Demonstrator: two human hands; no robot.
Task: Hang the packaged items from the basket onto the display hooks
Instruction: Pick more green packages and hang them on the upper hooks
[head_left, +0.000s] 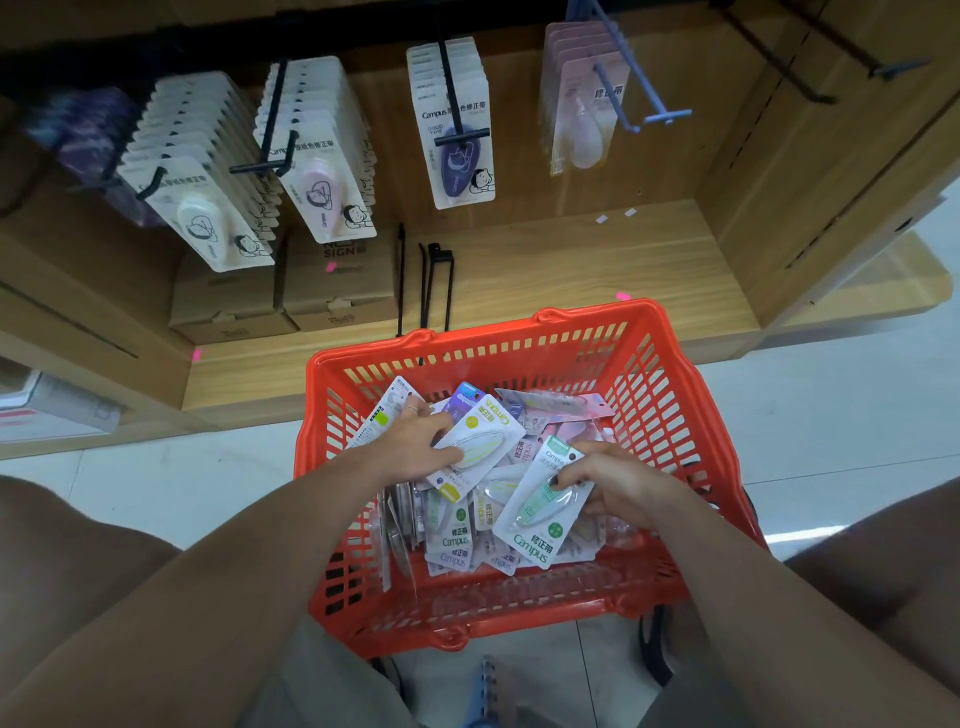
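A red plastic basket (649, 364) stands on the floor in front of me, filled with several packaged correction tapes. My left hand (410, 441) grips a white pack with a yellow-green tape (485, 441) at the basket's left middle. My right hand (613, 483) holds another white pack with a green tape (540, 514), tilted, at the right middle. Above, display hooks on the wooden shelf wall carry rows of packs: a white row (202, 208), a pink-tape row (322, 182), a dark-blue-tape row (457, 156) and a pink row (582, 119).
Black empty hooks (795, 67) jut from the wall at the upper right. Cardboard boxes (291, 296) sit on the low wooden shelf (571, 270), beside loose black hooks (431, 286). White floor tiles (831, 441) lie to the right. My knees flank the basket.
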